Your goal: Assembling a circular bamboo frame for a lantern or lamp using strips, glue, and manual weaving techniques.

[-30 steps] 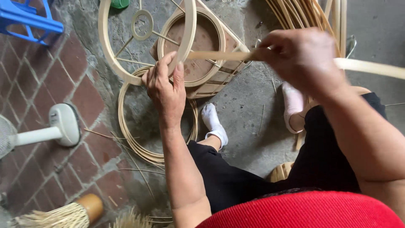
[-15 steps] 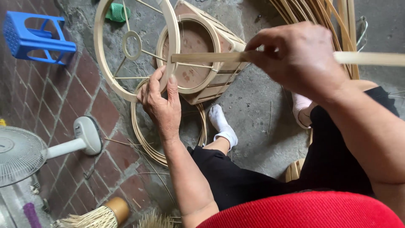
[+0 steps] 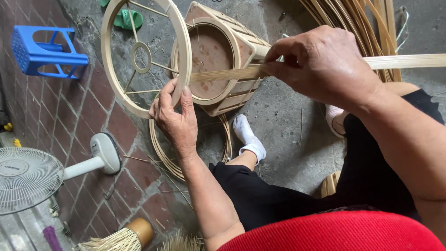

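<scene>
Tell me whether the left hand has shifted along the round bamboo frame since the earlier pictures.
No. The left hand grips the round bamboo frame at its lower right rim, as before; against the coiled strips on the floor it sits in the same place. Only the camera moved.

Brick floor (image 3: pixel 69 107), blue stool (image 3: pixel 44 51)

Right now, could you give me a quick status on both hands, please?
Left hand grips bamboo ring frame. Right hand pinches flat bamboo strip laid across slatted bamboo basket. Nothing obstructing.
</scene>
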